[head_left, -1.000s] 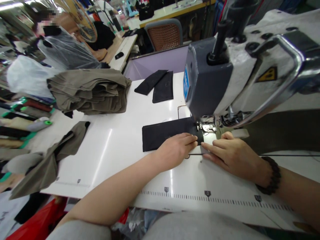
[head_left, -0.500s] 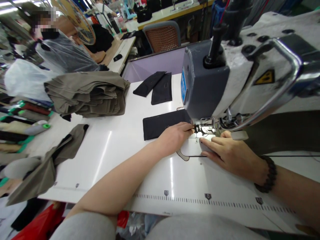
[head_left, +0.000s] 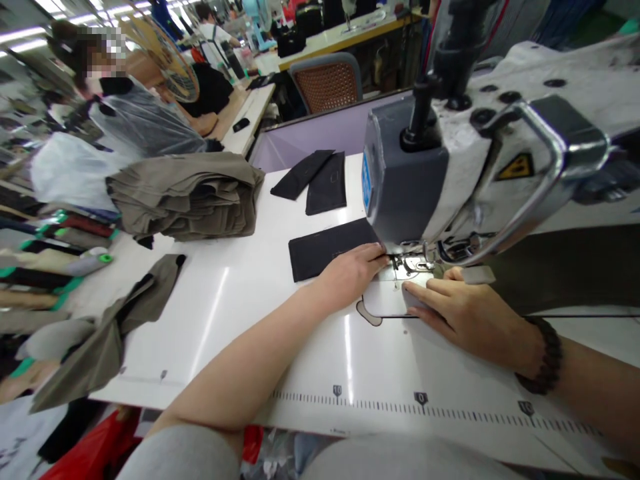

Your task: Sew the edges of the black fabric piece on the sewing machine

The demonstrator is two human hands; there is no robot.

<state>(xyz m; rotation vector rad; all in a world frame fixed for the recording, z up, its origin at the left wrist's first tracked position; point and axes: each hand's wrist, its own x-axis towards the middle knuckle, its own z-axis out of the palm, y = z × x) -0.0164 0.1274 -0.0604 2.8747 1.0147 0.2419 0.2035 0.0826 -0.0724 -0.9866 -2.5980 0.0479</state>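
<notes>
My left hand (head_left: pixel 350 275) reaches to the presser foot (head_left: pixel 411 264) of a sewing machine (head_left: pixel 405 173). Its fingers are closed together at the near right edge of a flat black fabric piece (head_left: pixel 320 249); the thumb is mostly hidden. My right hand (head_left: pixel 463 312), with a dark braided bracelet (head_left: pixel 544 357) on the wrist, lies to the right of the needle area. Several of its fingers are stretched out over the metal needle plate (head_left: pixel 387 297). One finger touches near a small grey tab (head_left: pixel 479 274) beside olive cloth (head_left: pixel 560 267) under the machine arm.
Two black fabric pieces (head_left: pixel 326 183) lie overlapped behind. A thick stack of olive cloth (head_left: pixel 193 193) stands at the back left, with a loose olive piece (head_left: pixel 120 333) nearer. Thread spools (head_left: pixel 80 263) line the left. A co-worker (head_left: pixel 100 73) is beyond, and a chair (head_left: pixel 327 83) stands behind.
The view has shifted slightly, so most of the table appears a little lower and further right. Both hands keep nearly the same places by the presser foot.
</notes>
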